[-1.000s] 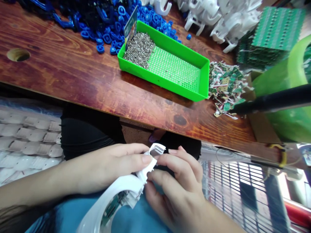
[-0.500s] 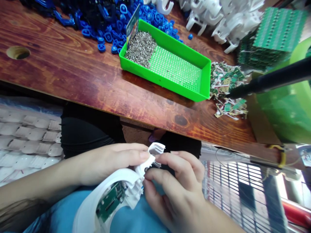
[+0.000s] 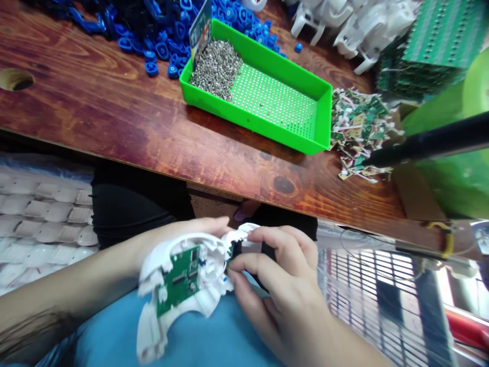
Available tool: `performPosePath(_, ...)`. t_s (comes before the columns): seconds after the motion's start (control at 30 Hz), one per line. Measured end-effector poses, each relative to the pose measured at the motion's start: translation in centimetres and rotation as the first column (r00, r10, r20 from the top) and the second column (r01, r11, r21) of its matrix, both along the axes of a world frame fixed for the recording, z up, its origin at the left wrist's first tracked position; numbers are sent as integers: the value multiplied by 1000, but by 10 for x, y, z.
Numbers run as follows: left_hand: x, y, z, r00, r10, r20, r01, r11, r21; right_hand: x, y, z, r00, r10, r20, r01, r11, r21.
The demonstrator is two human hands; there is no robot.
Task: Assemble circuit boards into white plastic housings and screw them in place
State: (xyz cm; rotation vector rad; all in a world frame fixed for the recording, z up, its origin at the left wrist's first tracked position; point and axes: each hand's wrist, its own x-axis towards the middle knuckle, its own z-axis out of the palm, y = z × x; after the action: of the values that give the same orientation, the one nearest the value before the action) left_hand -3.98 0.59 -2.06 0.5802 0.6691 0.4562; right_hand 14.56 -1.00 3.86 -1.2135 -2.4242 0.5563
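Observation:
A white plastic housing point(image 3: 208, 300) is held above my lap, its open inner side turned up. Inside it sits a green circuit board point(image 3: 179, 280). My left hand point(image 3: 164, 237) lies behind the housing and grips it from the far side; most of its fingers are hidden. At the narrow upper end, my right hand point(image 3: 284, 275) has its fingers closed on the housing, with thumb and index finger pinched near a small dark part point(image 3: 236, 248) in it. Whether the fingertips hold anything else there is hidden.
On the wooden table point(image 3: 114, 127) stands a green tray point(image 3: 255, 120) with many small screws point(image 3: 217, 69). Blue parts point(image 3: 171, 46), white housings point(image 3: 324, 20), stacked circuit boards point(image 3: 435, 41) and small wired boards point(image 3: 359, 127) lie around it. A black rod point(image 3: 439, 140) juts in from the right.
The housing has been turned so its inside faces up more, showing more of the circuit board. My left hand has shifted behind it; the right stays at the narrow end.

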Motion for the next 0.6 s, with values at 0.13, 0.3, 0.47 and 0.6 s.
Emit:
performPosePath(0.13,-4,-6,3,957,192,215,-143,964,-224,2,1,-3,997,-63,32,61,996,64)
performPosePath(0.3,-13,-8,8,953,91,288,-102,994,25,-3,3,-3,999,-43,32,42,999,34)
performPosePath(0.47,-8,-9,9,979,168,112,-174,984,38,-11,1,-3,1000,16,27,-20,987,162)
performPosePath(0.6,-3,-15,8,985,167,41,-170,982,88,-11,-1,-2,998,39,43,-48,973,225)
